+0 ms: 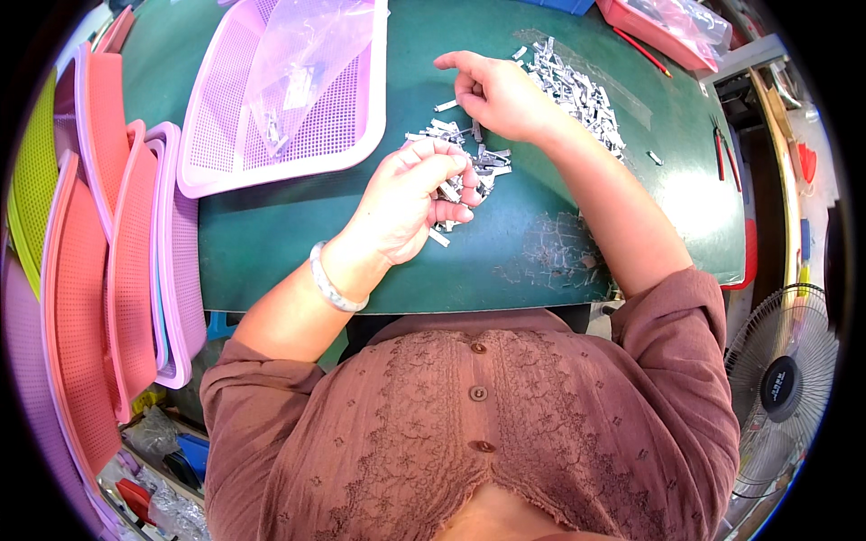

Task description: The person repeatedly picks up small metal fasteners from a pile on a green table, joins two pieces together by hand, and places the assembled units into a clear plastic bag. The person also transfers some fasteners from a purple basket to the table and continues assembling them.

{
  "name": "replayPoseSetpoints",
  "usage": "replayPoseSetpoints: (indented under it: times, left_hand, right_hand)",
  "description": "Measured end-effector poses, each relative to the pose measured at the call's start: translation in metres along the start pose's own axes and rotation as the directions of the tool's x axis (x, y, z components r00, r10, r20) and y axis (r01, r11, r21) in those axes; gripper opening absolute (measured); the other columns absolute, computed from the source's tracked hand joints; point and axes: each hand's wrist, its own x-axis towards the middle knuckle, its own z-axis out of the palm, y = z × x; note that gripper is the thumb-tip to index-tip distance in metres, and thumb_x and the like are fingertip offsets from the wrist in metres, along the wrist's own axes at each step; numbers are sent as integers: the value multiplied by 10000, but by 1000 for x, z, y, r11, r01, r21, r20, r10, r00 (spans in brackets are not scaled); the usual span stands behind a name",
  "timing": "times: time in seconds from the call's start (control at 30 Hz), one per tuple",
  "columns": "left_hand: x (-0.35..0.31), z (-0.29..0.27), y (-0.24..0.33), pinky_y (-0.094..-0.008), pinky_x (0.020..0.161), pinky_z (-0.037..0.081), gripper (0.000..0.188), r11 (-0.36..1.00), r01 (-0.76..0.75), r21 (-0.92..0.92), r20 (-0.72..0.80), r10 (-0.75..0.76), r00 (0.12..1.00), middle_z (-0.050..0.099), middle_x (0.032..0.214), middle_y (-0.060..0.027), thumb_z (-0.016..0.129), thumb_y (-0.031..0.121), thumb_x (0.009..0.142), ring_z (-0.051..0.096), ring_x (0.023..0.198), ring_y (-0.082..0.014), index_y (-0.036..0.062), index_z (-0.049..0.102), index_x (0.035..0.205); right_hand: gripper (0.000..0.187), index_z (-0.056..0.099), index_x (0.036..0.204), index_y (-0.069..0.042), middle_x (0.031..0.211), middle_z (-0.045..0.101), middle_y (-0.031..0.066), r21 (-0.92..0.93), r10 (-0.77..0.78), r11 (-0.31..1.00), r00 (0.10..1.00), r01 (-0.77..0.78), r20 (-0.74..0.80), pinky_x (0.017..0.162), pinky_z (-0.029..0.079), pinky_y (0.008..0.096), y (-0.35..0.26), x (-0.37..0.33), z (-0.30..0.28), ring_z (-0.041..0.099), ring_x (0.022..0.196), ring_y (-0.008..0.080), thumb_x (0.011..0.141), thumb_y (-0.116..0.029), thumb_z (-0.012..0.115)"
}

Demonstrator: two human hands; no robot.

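Note:
My left hand (pixel 417 194) is closed in a pinch over a small heap of silvery metal pieces (pixel 492 165). Its curled fingers hide what they hold, if anything; metal shows just behind them. Farther off and to the right, my right hand (pixel 505 95) has its index finger stretched out to the left, with the other fingers bent under. A single small metal piece (pixel 446 105) lies by the tips of those bent fingers. Beyond my right wrist spreads a larger pile of the same pieces (pixel 577 99), partly covered by that hand and forearm.
A pink mesh basket (pixel 365 149) holding a clear plastic bag (pixel 302 77) stands at the left on the green table (pixel 379 284). Stacked coloured baskets (pixel 81 316) line the left side. Red-handled pliers (pixel 724 155), a red pencil (pixel 642 52) and a fan (pixel 780 388) are at the right.

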Motion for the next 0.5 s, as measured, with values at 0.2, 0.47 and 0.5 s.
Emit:
replayPoseSetpoints:
  times: [0.2,0.47,0.5]
  left_hand:
    - [1,-1,0,-218,523,496,71,1000,-3,1,-12,3,1000,567,772,-87,499,89,844,575,656,-158,27,504,880]
    - [0,-1,1,-216,528,500,72,1000,-13,-4,-17,13,1000,567,761,-85,487,86,849,574,654,-152,26,504,884]
    - [1,-1,1,-216,529,500,72,1000,-15,-3,-17,15,1000,566,759,-84,486,87,849,574,654,-152,26,505,884]
  right_hand:
    - [438,505,1136,-72,700,560,49,-151,-142,979,990,137,-21,646,454,329,6,1,4,553,705,217,711,26,540]
    - [440,505,1143,-81,711,563,57,-98,-142,986,988,136,-60,657,455,336,9,-2,4,552,697,238,717,22,541]
    - [440,503,1146,-80,719,569,57,-79,-153,986,987,149,-52,658,456,333,9,-2,4,554,696,236,719,19,545]
